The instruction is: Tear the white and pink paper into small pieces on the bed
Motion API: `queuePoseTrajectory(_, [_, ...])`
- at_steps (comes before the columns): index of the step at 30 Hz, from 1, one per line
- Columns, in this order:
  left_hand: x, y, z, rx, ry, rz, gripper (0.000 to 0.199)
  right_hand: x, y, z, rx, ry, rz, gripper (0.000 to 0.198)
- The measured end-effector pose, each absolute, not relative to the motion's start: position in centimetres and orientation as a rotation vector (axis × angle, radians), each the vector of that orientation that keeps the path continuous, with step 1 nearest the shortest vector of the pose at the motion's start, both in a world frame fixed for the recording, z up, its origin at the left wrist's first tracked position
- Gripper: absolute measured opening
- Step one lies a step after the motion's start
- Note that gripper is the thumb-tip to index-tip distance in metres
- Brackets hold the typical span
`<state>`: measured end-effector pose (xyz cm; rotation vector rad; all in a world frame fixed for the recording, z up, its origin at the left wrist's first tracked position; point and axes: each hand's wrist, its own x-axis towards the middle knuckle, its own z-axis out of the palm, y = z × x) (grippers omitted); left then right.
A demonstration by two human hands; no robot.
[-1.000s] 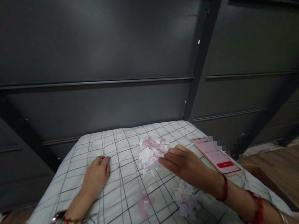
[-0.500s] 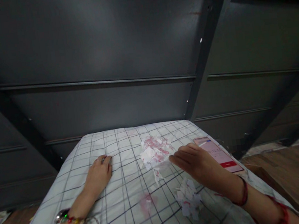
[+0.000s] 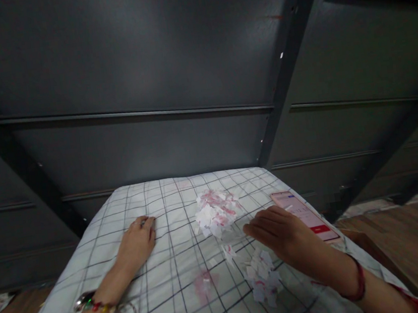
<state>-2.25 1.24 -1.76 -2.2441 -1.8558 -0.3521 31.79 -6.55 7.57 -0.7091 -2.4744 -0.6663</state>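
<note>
Paper scraps [image 3: 215,215]; wht w/ pink, heaped; RH [image 3: 281,234] grip: can't tell; LH [image 3: 138,242] slack

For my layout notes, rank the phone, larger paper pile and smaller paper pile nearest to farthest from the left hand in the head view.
1. Larger paper pile: right of the left hand.
2. Smaller paper pile: farther right, lower in view.
3. Phone: farthest right, partly hidden.
</note>
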Motion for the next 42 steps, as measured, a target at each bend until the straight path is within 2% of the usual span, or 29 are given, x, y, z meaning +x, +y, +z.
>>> queuePoseTrajectory(16, [-2.5, 1.4, -2.0, -2.248, -1.803, -0.372, 0.037, 33.7, -8.8, 9.1, -0.794, -2.5, -0.74, 0.027])
queuePoseTrajectory(25, [-2.4, 1.4, -1.9, -2.247, -1.812, -0.362, 0.037, 31.5, -7.1, 7.0, -0.683, -2.53, -0.709, 0.017])
queuePoseTrajectory(42, [-2.4, 1.4, -1.9, -2.253, -1.828, -0.389, 0.037, 30.7, -7.3, 7.4, -0.649, -2.482, -0.684, 0.017])
